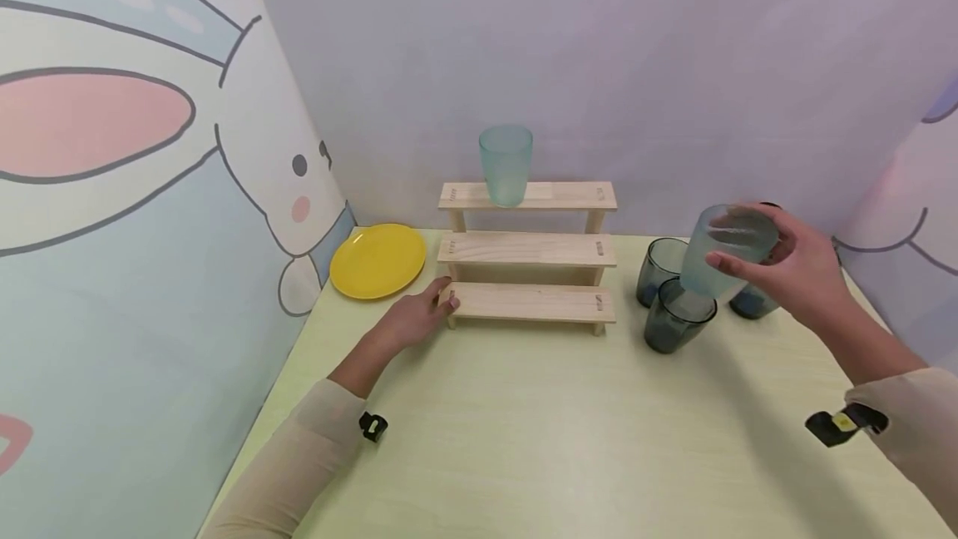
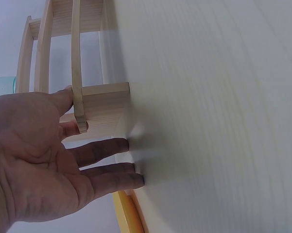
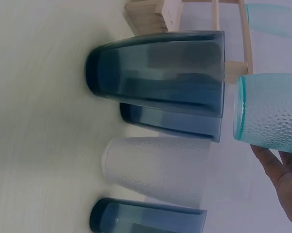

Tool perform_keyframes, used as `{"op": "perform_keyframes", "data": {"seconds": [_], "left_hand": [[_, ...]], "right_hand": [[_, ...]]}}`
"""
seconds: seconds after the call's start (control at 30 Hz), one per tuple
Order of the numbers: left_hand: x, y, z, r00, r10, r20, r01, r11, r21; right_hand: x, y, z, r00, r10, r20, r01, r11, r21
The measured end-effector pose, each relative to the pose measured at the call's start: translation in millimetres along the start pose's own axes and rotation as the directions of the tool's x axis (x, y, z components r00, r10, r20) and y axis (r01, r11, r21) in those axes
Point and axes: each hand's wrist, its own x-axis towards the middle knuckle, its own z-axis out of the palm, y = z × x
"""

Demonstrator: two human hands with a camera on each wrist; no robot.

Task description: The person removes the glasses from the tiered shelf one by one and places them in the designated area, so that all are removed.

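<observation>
My left hand (image 1: 413,317) pinches the left end of the bottom step of a three-step wooden rack (image 1: 527,302) between thumb and index finger, its other fingers stretched out below. In my right hand (image 1: 812,277) a translucent teal cup (image 1: 714,256) is gripped, tilted and held above the table. Beneath it stand smoky blue-grey glasses, among them a front one (image 1: 674,327), one behind it (image 1: 653,279) and one to the right (image 1: 752,304). The right wrist view also shows a clear, textured cup (image 3: 155,167) between them. Another teal cup (image 1: 506,166) stands upright on the rack's top step.
A yellow plate (image 1: 377,262) lies left of the rack, near the wall with a rabbit drawing (image 1: 262,181). The pale wooden table (image 1: 524,439) runs back to a plain lilac wall (image 1: 636,56) behind the rack.
</observation>
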Motion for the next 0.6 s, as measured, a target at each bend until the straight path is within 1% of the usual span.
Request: {"op": "perform_keyframes", "data": {"seconds": [0.03,0.1,0.2,0.23,0.27,0.33,0.43,0.47,0.6], "left_hand": [[-0.1,-0.3,-0.2,1.000,0.001,0.003,-0.001,1.000,-0.002],[8.8,-14.2,6.8,0.999,0.042,-0.016,-0.042,0.999,0.012],[8.8,-14.3,7.4,0.999,0.037,-0.007,-0.037,0.999,0.009],[14.5,-21.1,12.0,0.999,0.040,-0.017,-0.040,0.999,0.008],[13.7,-20.3,12.0,0.999,0.039,-0.021,-0.039,0.999,0.008],[3.1,-5.5,4.7,1.000,-0.001,-0.002,0.001,1.000,-0.008],[0.7,-4.0,4.5,1.000,0.009,-0.017,-0.009,1.000,0.002],[-5.8,3.3,0.0,1.000,0.005,-0.011,-0.005,1.000,0.002],[-4.9,2.5,-0.3,1.000,0.005,-0.012,-0.005,1.000,0.003]], "right_hand": [[-2.3,2,-2,1.000,-0.004,0.003,0.004,1.000,0.015],[-6.4,5,-4,1.000,-0.011,0.007,0.010,0.999,0.053],[-12.7,12,-9,1.000,0.002,0.009,-0.003,0.999,0.034],[-14.6,14,-10,1.000,0.004,0.007,-0.005,1.000,0.023],[-16.1,16,-11,1.000,0.007,0.007,-0.008,1.000,0.029],[-18.3,19,-12,1.000,-0.005,0.014,0.004,0.998,0.062],[-21.0,23,-13,1.000,-0.027,0.015,0.025,0.993,0.119],[-22.0,24,-14,1.000,-0.027,0.014,0.025,0.991,0.133],[-26.2,30,-20,1.000,-0.006,-0.005,0.007,0.993,0.121]]}}
